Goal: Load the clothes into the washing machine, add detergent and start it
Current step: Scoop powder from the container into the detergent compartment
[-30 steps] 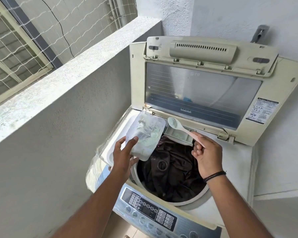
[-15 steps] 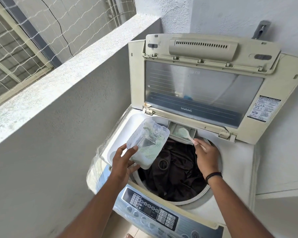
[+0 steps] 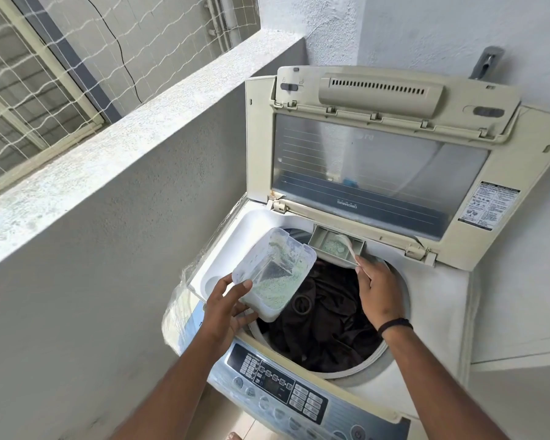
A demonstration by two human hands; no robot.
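Observation:
The top-loading washing machine (image 3: 432, 319) stands with its lid (image 3: 378, 160) raised. Dark brown clothes (image 3: 327, 319) fill the drum. My left hand (image 3: 227, 308) grips a clear plastic tub (image 3: 275, 271) of pale green detergent powder, tilted over the drum's left rim. My right hand (image 3: 377, 290) pinches the handle of a white scoop (image 3: 346, 244), whose bowl is turned into the small detergent drawer (image 3: 334, 247) at the drum's back edge. Green powder lies in that drawer. The control panel (image 3: 280, 385) runs along the machine's near edge.
A low grey parapet wall (image 3: 124, 173) runs close along the machine's left side, with netting (image 3: 45, 65) above it. White walls close in behind and to the right. A tap (image 3: 486, 63) sticks out above the lid. Clear plastic wrap (image 3: 180, 308) covers the machine's left front corner.
My right hand moved the scoop from above the drum forward and down into the detergent drawer and tipped it. My left hand with the tub dropped slightly.

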